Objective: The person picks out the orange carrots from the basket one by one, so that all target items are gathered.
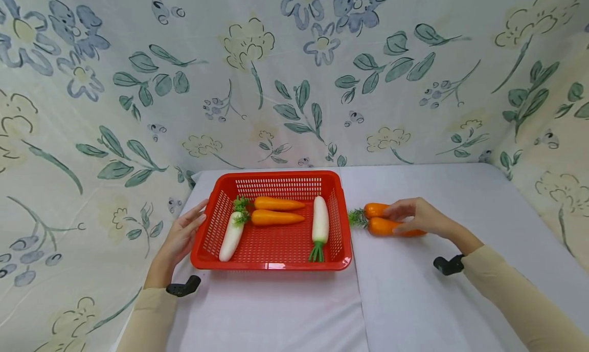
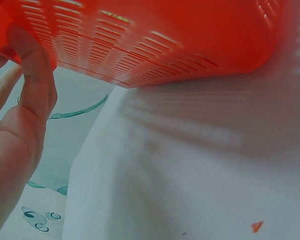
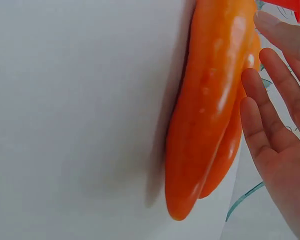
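My left hand (image 1: 181,238) is at the left end of a red plastic basket (image 1: 271,266), its fingers lying against the outer wall, as the left wrist view also shows. On the white cloth to the right of the basket lie two orange carrots with green tops, a nearer one (image 1: 381,226) and a farther one (image 1: 375,210). My right hand (image 1: 420,217) reaches over this pair from the right, covering part of both. In the right wrist view its fingers (image 3: 275,120) are extended close beside the carrots, not wrapped around them.
Inside the basket are a white radish (image 1: 232,237) at the left, two more carrots (image 1: 278,218) in the middle and another white radish (image 1: 320,221) at the right. White cloth (image 1: 276,311) covers the table. A floral curtain (image 1: 322,106) hangs behind and at the sides.
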Available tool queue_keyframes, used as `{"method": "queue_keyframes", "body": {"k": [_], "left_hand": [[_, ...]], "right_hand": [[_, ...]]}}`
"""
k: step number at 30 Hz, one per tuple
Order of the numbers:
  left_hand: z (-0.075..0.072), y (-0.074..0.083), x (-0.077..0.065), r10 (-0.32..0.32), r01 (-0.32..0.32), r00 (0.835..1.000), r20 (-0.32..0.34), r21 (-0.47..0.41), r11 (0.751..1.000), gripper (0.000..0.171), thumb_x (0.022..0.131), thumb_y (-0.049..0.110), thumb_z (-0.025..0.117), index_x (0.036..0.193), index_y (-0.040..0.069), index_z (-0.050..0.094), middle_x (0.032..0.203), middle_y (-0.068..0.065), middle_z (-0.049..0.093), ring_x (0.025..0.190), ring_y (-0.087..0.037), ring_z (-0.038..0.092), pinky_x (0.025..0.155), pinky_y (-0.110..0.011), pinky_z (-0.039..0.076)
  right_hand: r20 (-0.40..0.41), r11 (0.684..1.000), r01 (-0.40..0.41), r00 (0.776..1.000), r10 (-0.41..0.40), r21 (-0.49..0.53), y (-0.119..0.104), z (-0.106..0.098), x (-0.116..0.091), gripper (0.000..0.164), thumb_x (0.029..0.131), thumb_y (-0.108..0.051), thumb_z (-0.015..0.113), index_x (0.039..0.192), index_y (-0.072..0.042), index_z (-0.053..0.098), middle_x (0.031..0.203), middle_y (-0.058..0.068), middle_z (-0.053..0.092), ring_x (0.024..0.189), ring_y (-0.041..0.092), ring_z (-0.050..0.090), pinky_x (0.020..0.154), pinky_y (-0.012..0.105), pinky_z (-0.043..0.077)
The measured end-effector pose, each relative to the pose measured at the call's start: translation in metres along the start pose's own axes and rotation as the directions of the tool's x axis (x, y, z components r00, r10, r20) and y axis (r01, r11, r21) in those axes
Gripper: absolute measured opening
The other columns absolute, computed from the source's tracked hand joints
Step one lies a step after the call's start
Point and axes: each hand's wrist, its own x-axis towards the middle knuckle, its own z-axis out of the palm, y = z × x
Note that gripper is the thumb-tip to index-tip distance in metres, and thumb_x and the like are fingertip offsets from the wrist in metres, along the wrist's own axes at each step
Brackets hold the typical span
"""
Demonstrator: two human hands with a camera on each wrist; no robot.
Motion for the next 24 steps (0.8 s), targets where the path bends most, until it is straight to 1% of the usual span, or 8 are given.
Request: {"method": "queue_keyframes", "body": {"k": [3, 7, 10, 13, 14, 16, 19, 24], "left_hand": [[0.000, 0.000, 0.000, -0.003, 0.003, 1.000, -0.004, -0.001, 1.000, 0.053, 0.106, 0.015, 0.049, 0.156, 0.013, 0.033, 0.132, 0.001, 0.057, 0.113, -0.012, 0.061, 0.092, -0.030, 0.054], [0.000, -0.001, -0.001, -0.004, 0.004, 1.000, -0.005, -0.005, 1.000, 0.053, 0.106, 0.015, 0.049, 0.156, 0.013, 0.033, 0.132, 0.002, 0.058, 0.113, -0.012, 0.061, 0.092, -0.031, 0.054], [0.000, -0.001, -0.001, -0.005, 0.005, 1.000, -0.004, -0.011, 1.000, 0.053, 0.106, 0.015, 0.049, 0.156, 0.013, 0.033, 0.132, 0.002, 0.058, 0.113, -0.012, 0.062, 0.092, -0.031, 0.053], [0.000, -0.001, -0.001, -0.006, 0.006, 1.000, -0.006, -0.012, 1.000, 0.053, 0.106, 0.015, 0.049, 0.156, 0.013, 0.034, 0.132, 0.002, 0.058, 0.113, -0.012, 0.062, 0.092, -0.031, 0.053], [0.000, -0.001, -0.001, -0.006, 0.006, 1.000, -0.006, -0.011, 1.000, 0.053, 0.106, 0.015, 0.049, 0.156, 0.013, 0.034, 0.132, 0.002, 0.058, 0.112, -0.012, 0.062, 0.092, -0.030, 0.053], [0.000, -0.001, -0.001, -0.004, 0.004, 1.000, -0.007, -0.010, 1.000, 0.052, 0.106, 0.016, 0.049, 0.156, 0.014, 0.035, 0.132, 0.002, 0.058, 0.112, -0.012, 0.062, 0.092, -0.030, 0.054], [-0.001, -0.001, 0.000, -0.001, 0.001, 1.000, -0.006, -0.006, 1.000, 0.052, 0.106, 0.016, 0.049, 0.156, 0.014, 0.035, 0.132, 0.002, 0.058, 0.113, -0.012, 0.061, 0.092, -0.030, 0.053], [-0.001, 0.000, 0.000, 0.000, 0.000, 1.000, -0.008, 0.001, 1.000, 0.053, 0.106, 0.016, 0.049, 0.156, 0.014, 0.034, 0.133, 0.002, 0.057, 0.114, -0.011, 0.061, 0.093, -0.030, 0.053]], "right_hand": [[-0.012, 1.000, -0.010, 1.000, 0.010, 0.018, -0.005, -0.003, 0.002, 0.042, 0.084, -0.010, 0.081, 0.123, -0.001, 0.067, 0.123, 0.015, 0.067, 0.113, 0.034, 0.062, 0.094, 0.045, 0.054], [-0.057, 1.000, 0.014, 0.998, -0.015, -0.014, -0.016, -0.009, 0.005, 0.044, 0.084, -0.011, 0.081, 0.124, -0.001, 0.066, 0.123, 0.017, 0.066, 0.112, 0.035, 0.062, 0.095, 0.045, 0.053], [-0.091, 0.999, 0.039, 0.995, -0.042, -0.036, -0.028, -0.014, 0.009, 0.044, 0.084, -0.012, 0.081, 0.124, -0.003, 0.066, 0.123, 0.016, 0.066, 0.110, 0.037, 0.063, 0.091, 0.036, 0.055], [-0.117, 0.998, 0.050, 0.992, -0.054, -0.034, -0.043, -0.019, 0.015, 0.042, 0.086, -0.012, 0.080, 0.125, -0.005, 0.066, 0.123, 0.014, 0.066, 0.109, 0.034, 0.063, 0.089, 0.027, 0.055], [-0.126, 0.998, 0.054, 0.990, -0.058, -0.035, -0.049, -0.021, 0.017, 0.042, 0.086, -0.013, 0.080, 0.125, -0.006, 0.066, 0.123, 0.014, 0.066, 0.108, 0.032, 0.063, 0.088, 0.024, 0.054], [-0.147, 0.997, 0.066, 0.987, -0.072, -0.041, -0.059, -0.023, 0.022, 0.042, 0.087, -0.015, 0.079, 0.126, -0.007, 0.066, 0.124, 0.014, 0.066, 0.107, 0.027, 0.063, 0.087, 0.021, 0.053], [-0.168, 0.996, 0.071, 0.983, -0.078, -0.044, -0.076, -0.024, 0.030, 0.043, 0.088, -0.018, 0.079, 0.128, -0.007, 0.065, 0.125, 0.012, 0.065, 0.107, 0.024, 0.063, 0.086, 0.022, 0.054], [-0.194, 0.997, 0.074, 0.978, -0.077, -0.025, -0.101, -0.020, 0.049, 0.046, 0.087, -0.022, 0.080, 0.130, -0.010, 0.065, 0.123, 0.007, 0.066, 0.109, 0.026, 0.063, 0.087, 0.031, 0.056]]}}
